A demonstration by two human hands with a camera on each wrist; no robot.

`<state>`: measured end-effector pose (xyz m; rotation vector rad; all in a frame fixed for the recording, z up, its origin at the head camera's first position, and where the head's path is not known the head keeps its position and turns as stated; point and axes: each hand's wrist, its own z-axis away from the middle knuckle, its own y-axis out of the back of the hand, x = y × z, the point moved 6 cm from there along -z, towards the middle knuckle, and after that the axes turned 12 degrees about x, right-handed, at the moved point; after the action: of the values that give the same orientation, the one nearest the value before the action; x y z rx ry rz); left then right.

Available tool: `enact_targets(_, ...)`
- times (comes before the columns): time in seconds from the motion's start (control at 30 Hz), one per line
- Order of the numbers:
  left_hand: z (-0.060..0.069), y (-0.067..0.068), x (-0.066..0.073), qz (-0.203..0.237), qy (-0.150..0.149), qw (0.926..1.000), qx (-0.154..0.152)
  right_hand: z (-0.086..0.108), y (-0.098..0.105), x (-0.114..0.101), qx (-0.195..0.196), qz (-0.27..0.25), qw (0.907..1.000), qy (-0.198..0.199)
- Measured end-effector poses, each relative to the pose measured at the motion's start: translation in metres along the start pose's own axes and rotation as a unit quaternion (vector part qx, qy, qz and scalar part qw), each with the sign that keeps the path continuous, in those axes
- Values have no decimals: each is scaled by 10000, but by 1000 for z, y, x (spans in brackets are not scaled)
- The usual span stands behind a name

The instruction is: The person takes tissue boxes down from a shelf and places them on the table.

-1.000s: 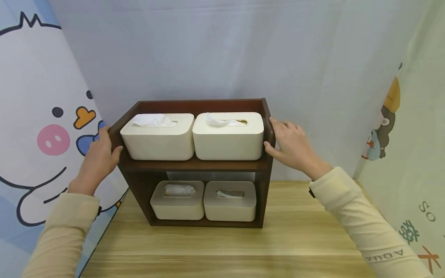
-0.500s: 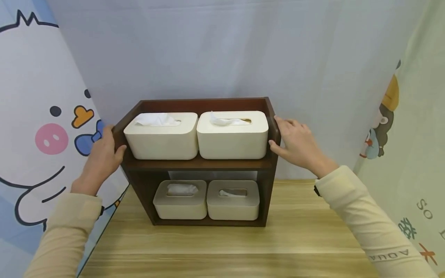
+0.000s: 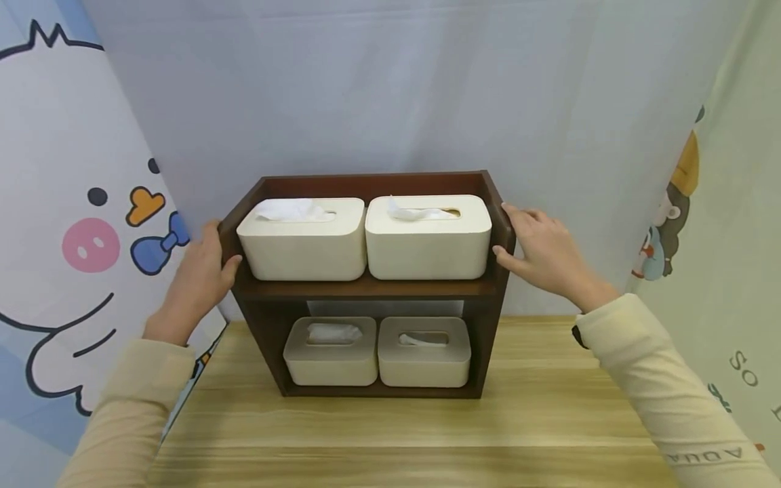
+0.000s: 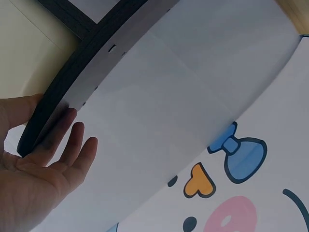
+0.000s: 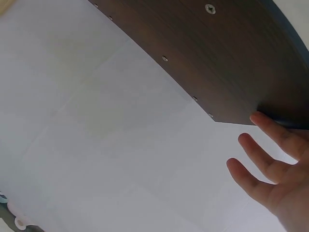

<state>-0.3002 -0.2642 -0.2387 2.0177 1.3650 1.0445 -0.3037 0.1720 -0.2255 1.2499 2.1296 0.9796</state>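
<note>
A dark brown two-tier wooden shelf (image 3: 366, 290) stands on the table, held between both hands at its upper sides. My left hand (image 3: 198, 278) pinches the left side panel, thumb on the inner side and index finger along the outside, as the left wrist view shows. On the opposite panel, my right hand (image 3: 546, 252) grips the same way; its other fingers are spread off the wood. Two cream tissue boxes (image 3: 303, 254) (image 3: 428, 254) fill the upper tier. Below them sit two more tissue boxes (image 3: 332, 369) (image 3: 425, 369) with greyish lids. White tissue pokes from each slot.
The light wood-grain table (image 3: 390, 440) extends in front of the shelf and to its right. A pale grey curtain (image 3: 390, 88) hangs close behind. Cartoon-printed cloth (image 3: 91, 169) borders the left side, and a pale green printed cloth (image 3: 702, 325) the right.
The shelf with its tissue boxes has slid to the right along the table. Both hands have moved right with it, keeping their grip on the side panels.
</note>
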Motion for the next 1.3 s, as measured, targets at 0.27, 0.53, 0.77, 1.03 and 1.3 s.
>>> enact_targets(0.27,0,-7,17,-10,-99,9999,-116,5,8,16,66,39,10000,-39)
enact_targets(0.53,1,-13,31,-6,-315,9995,-19,9,12,31,96,-9,9999,-55)
enact_targets(0.77,0,-16,42,83,-522,9985,124,9,15,41,65,-26,10000,-56)
enact_targets(1.03,0,-17,43,-142,-686,9975,69,9,13,45,-239,-62,9994,-227)
enact_targets(1.3,-7,-12,42,-838,-929,9921,94,10,11,44,-401,-98,9985,-359)
